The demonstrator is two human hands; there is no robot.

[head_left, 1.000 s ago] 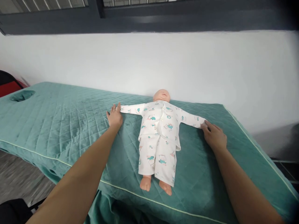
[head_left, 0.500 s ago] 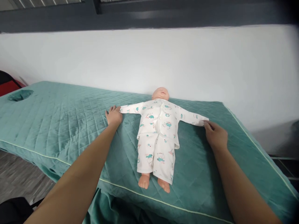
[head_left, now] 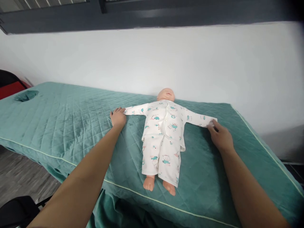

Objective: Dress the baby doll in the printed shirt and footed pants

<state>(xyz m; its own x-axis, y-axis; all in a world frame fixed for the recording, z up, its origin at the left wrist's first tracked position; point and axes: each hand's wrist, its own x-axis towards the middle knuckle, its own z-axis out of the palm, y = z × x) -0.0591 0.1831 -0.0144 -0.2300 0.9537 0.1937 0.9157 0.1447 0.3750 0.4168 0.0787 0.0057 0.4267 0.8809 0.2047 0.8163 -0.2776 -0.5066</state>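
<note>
A baby doll (head_left: 165, 94) lies on its back in a white printed shirt (head_left: 163, 122) and matching trousers (head_left: 161, 158), arms spread wide and bare feet toward me. My left hand (head_left: 118, 117) rests palm down on the bed at the end of the sleeve on the left. Its thumb side is closed on the cuff, while the other fingers lean on the cover. On the other side, my right hand (head_left: 221, 135) pinches the opposite sleeve's cuff between thumb and fingers. Both doll hands are hidden by the sleeves and my fingers.
Beneath the doll is a bed with a green quilted cover (head_left: 71, 123) and a round hole (head_left: 26, 95) at its far left. A white wall (head_left: 118, 60) stands behind it, below a dark ledge (head_left: 152, 15). A black object (head_left: 17, 210) is at lower left.
The view has shifted slightly, so the doll and bed appear a little farther right. My right fingers have moved slightly on the cuff; my left hand keeps its place at the other sleeve.
</note>
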